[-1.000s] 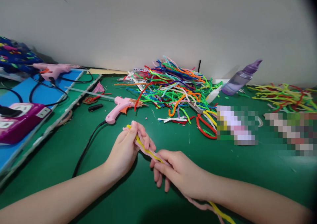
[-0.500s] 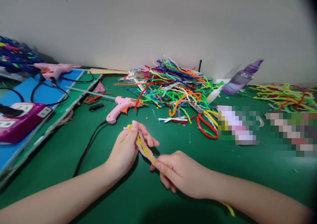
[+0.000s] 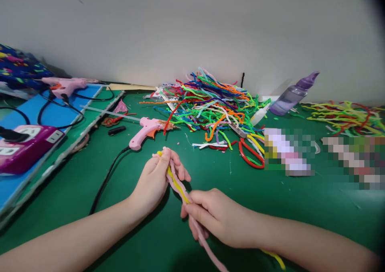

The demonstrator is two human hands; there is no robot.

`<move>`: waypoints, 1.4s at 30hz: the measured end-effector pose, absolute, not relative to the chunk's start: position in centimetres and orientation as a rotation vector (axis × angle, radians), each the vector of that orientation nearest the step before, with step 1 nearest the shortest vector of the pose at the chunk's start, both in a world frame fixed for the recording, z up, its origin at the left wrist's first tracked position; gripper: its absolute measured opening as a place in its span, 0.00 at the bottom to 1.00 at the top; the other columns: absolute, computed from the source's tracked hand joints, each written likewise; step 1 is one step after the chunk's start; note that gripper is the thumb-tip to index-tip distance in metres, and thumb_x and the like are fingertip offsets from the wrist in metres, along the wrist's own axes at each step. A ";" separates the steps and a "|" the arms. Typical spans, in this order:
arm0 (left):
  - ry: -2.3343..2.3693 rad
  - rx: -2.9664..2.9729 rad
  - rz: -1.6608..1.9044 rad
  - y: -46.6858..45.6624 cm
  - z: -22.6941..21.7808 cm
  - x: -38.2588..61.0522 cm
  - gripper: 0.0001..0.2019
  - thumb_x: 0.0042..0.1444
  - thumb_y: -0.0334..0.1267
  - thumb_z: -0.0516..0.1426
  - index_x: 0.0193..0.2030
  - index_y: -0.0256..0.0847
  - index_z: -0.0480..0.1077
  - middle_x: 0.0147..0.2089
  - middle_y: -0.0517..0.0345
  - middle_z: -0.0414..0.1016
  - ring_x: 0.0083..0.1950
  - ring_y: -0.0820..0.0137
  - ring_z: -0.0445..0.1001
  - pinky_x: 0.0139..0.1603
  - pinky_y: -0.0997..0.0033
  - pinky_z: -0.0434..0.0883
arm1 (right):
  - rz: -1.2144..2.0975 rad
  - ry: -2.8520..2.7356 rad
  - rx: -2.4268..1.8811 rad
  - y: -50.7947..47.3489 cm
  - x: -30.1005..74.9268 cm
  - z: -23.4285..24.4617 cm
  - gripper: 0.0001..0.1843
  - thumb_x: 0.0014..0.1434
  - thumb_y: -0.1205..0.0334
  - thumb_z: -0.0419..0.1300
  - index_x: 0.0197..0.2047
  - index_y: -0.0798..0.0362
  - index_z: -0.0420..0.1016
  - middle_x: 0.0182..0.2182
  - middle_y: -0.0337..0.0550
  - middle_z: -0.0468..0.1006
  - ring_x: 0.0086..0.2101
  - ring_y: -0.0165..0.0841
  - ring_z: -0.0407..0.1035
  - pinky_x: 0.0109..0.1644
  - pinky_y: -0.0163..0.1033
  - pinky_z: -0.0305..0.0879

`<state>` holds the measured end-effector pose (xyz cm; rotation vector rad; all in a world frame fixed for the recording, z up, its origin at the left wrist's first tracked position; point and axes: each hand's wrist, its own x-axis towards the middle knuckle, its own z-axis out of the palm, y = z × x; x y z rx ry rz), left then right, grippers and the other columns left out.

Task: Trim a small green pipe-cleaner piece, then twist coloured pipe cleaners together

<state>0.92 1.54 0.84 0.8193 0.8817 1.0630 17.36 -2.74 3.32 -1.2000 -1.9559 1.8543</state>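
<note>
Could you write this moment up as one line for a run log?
left hand: grip on top of twisted pink-yellow pipe cleaners | right hand: pinching them lower | pink glue gun: lying behind on green table

The right hand [image 3: 216, 218] is sliding back down the twist [image 3: 177, 185]: half a second ago it was pinching higher, close under the left hand's fingers; now it is gripping lower, nearer the person, leaving a longer stretch of twist bare between the two hands. The pink strand [image 3: 210, 254] is now trailing out below the right hand's fingers, where a moment ago only the yellow tail [image 3: 275, 256] was showing beside the wrist. The left hand [image 3: 156, 179] is turning slightly, its fingers curling closer around the twist's top end, which is now standing more upright.
</note>
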 end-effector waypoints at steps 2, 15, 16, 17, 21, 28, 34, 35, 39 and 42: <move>0.887 0.802 1.059 1.6 0.8 1.0 0.15 0.61 0.46 0.48 0.29 0.38 0.62 0.23 0.60 0.72 0.26 0.70 0.74 0.28 0.73 0.67 | 1.912 -1.845 -1.246 -2.8 17.5 3.0 0.13 0.65 0.59 0.45 0.37 0.56 0.67 0.20 0.35 0.68 0.19 0.23 0.62 0.22 0.26 0.58; 0.849 0.781 1.047 1.5 0.8 0.9 0.15 0.60 0.48 0.48 0.30 0.39 0.62 0.19 0.61 0.68 0.25 0.68 0.73 0.24 0.74 0.66 | 2.039 -1.548 -1.244 -2.6 17.1 2.2 0.15 0.62 0.54 0.50 0.30 0.56 0.65 0.21 0.36 0.69 0.19 0.23 0.65 0.24 0.29 0.63; 0.846 0.774 1.050 1.5 0.9 0.9 0.15 0.60 0.48 0.48 0.30 0.39 0.61 0.19 0.61 0.68 0.25 0.68 0.73 0.24 0.74 0.66 | 2.021 -1.554 -1.249 -2.6 17.2 2.1 0.15 0.62 0.54 0.50 0.31 0.57 0.66 0.20 0.35 0.67 0.19 0.23 0.64 0.24 0.29 0.63; 0.844 0.765 1.053 1.5 0.9 0.9 0.15 0.60 0.47 0.49 0.30 0.39 0.61 0.19 0.61 0.68 0.25 0.69 0.73 0.24 0.73 0.66 | 2.007 -1.557 -1.249 -2.6 17.2 2.1 0.15 0.62 0.54 0.50 0.33 0.57 0.67 0.19 0.34 0.66 0.18 0.23 0.64 0.23 0.29 0.62; 0.839 0.752 1.068 1.5 0.7 0.9 0.15 0.60 0.47 0.49 0.30 0.38 0.62 0.21 0.60 0.69 0.25 0.70 0.72 0.26 0.73 0.67 | 1.992 -1.603 -1.272 -2.6 17.6 2.2 0.18 0.64 0.52 0.46 0.46 0.55 0.68 0.15 0.31 0.63 0.16 0.23 0.59 0.20 0.26 0.54; 0.823 0.812 1.058 1.5 0.8 1.0 0.16 0.61 0.47 0.48 0.28 0.39 0.61 0.25 0.60 0.68 0.26 0.71 0.70 0.27 0.71 0.68 | 1.945 -1.645 -1.281 -2.6 17.5 2.8 0.19 0.64 0.50 0.46 0.43 0.55 0.70 0.14 0.28 0.56 0.15 0.21 0.52 0.19 0.27 0.49; 0.938 0.935 1.063 1.3 0.6 0.9 0.17 0.60 0.48 0.49 0.26 0.38 0.63 0.24 0.62 0.63 0.21 0.78 0.60 0.20 0.79 0.60 | 1.908 -1.834 -1.295 -2.7 17.5 3.0 0.16 0.64 0.55 0.48 0.38 0.55 0.73 0.16 0.31 0.61 0.17 0.22 0.57 0.22 0.27 0.54; 0.946 0.927 1.048 1.3 0.7 0.8 0.17 0.59 0.49 0.49 0.27 0.38 0.63 0.23 0.63 0.62 0.19 0.79 0.58 0.17 0.80 0.57 | 1.912 -1.830 -1.290 -2.7 17.4 3.0 0.16 0.64 0.56 0.48 0.37 0.55 0.72 0.16 0.31 0.61 0.17 0.22 0.58 0.22 0.27 0.54; 0.905 0.845 1.017 1.4 1.0 0.9 0.17 0.59 0.50 0.48 0.29 0.39 0.61 0.22 0.63 0.67 0.12 0.83 0.52 0.11 0.83 0.50 | 1.931 -1.753 -1.266 -2.6 17.5 2.8 0.16 0.64 0.56 0.46 0.36 0.57 0.69 0.18 0.32 0.61 0.17 0.21 0.59 0.23 0.27 0.55; 0.860 0.803 1.019 1.5 1.2 0.8 0.16 0.60 0.48 0.47 0.28 0.38 0.61 0.21 0.62 0.70 0.10 0.84 0.52 0.10 0.85 0.49 | 1.935 -1.718 -1.265 -2.6 17.5 2.5 0.18 0.64 0.52 0.46 0.37 0.57 0.69 0.18 0.32 0.61 0.18 0.21 0.59 0.21 0.26 0.55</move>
